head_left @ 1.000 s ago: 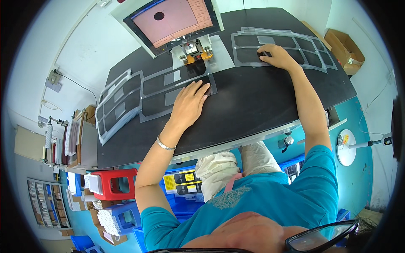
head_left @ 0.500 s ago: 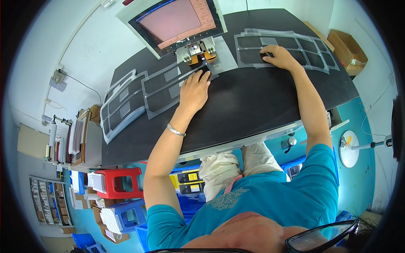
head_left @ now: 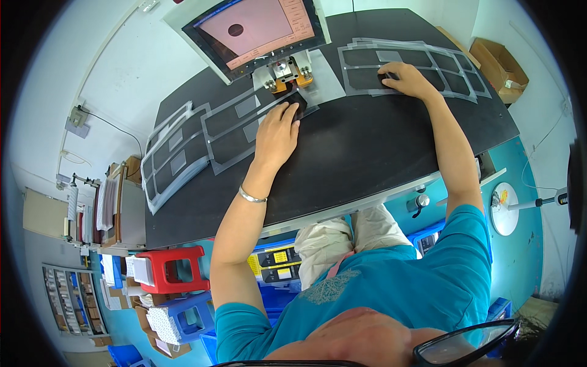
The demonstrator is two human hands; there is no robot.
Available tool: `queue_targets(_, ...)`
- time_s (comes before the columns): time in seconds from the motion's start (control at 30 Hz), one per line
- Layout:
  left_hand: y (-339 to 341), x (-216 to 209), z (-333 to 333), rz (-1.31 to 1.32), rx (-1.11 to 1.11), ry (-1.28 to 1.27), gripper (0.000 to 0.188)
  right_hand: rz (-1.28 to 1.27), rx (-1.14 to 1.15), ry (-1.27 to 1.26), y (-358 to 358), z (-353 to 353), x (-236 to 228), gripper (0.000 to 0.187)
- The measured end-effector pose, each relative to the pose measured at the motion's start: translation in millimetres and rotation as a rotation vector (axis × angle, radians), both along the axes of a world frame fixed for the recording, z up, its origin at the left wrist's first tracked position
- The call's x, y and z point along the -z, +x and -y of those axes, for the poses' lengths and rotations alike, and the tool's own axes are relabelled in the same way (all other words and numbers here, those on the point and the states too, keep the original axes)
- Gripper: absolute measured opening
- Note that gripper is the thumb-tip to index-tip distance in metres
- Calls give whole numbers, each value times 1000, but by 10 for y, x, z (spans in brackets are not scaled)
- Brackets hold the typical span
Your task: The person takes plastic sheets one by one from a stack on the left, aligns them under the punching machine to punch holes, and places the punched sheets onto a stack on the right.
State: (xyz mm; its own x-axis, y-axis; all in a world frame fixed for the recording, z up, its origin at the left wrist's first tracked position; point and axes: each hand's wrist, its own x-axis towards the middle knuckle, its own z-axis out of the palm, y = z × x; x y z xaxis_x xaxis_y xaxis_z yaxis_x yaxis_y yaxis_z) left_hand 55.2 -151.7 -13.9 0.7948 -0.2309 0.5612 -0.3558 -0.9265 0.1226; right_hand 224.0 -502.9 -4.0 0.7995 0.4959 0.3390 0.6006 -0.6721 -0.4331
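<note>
- Clear plastic film sheet (head_left: pixel 244 125), framed into dark window panels, lies flat on the black table (head_left: pixel 367 147); its far end reaches under the small fixture with orange parts (head_left: pixel 287 72) at twelve o'clock, just below the tilted monitor (head_left: pixel 257 30).
- Left hand (head_left: pixel 276 131) rests palm-down on that sheet, fingers stretched and close together, tips touching a small dark piece (head_left: pixel 298 103) at the fixture's foot; it presses and grips nothing.
- Right hand (head_left: pixel 411 79), at about two o'clock, lies on a second stack of window sheets (head_left: pixel 422 64), fingers curled over a small dark object (head_left: pixel 389 76); whether it is pinched or only covered I cannot tell.
- Risk, as I judge it: uneven pressure from the flat left hand could skew the sheet under the fixture, leaving the panel misaligned.
- Fingertips sit very near the fixture's head, so a pinch is possible if it closes.
- Both arms are far extended, the right nearly straight; a pull could drag the loose top sheet off its stack.
- More sheets (head_left: pixel 174 150) are piled at nine o'clock, well apart.
</note>
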Motion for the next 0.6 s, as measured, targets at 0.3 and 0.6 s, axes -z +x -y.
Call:
queue_targets(0.3, 17, 22, -38, -69, -89, 13, 27, 24, -31, 1, 0, 16, -3, 30)
queue_targets(0.6, 418, 51, -133, -115, -233, 208, 38, -42, -22, -15, -24, 10, -60, 31)
